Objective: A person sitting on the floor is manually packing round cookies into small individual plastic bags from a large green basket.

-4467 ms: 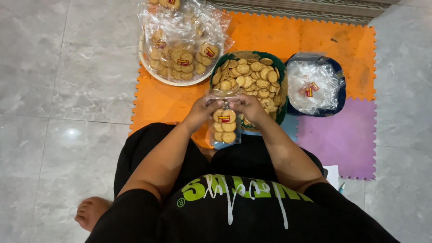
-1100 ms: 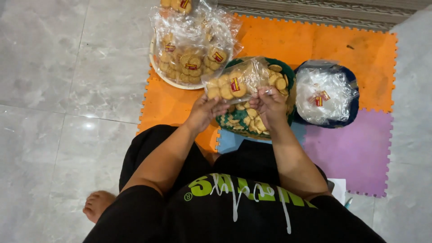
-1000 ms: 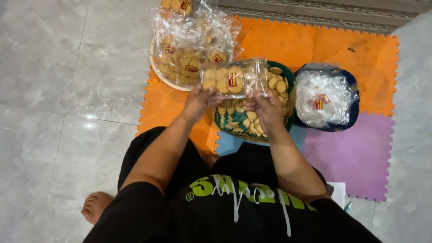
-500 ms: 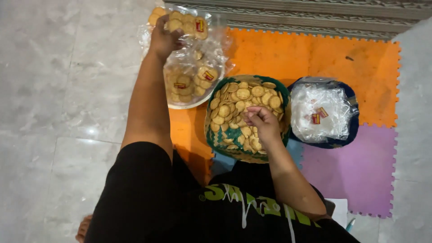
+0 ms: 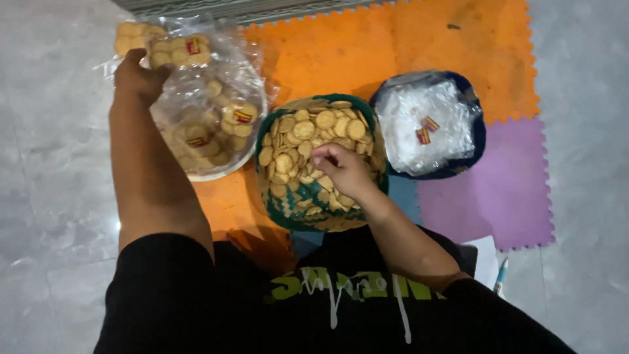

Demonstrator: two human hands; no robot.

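Observation:
My left hand [image 5: 139,77] reaches far left and grips a clear packet of round biscuits [image 5: 171,51] above a white tray [image 5: 219,173] piled with several similar filled packets. My right hand [image 5: 344,169] rests on loose round biscuits in a green basket [image 5: 270,211] in front of me, its fingers curled down onto the biscuits. A dark blue bowl [image 5: 479,134] to the right holds empty clear bags with small red labels.
Orange foam mat tiles [image 5: 406,46] and a purple tile [image 5: 498,203] lie under the containers on a grey tiled floor [image 5: 52,196]. A white paper and a pen [image 5: 500,275] lie by my right side.
Both hands held the filled packet over the basket a second ago. My left hand has carried it out to the tray at far left, and my right hand has dropped back onto the basket's biscuits.

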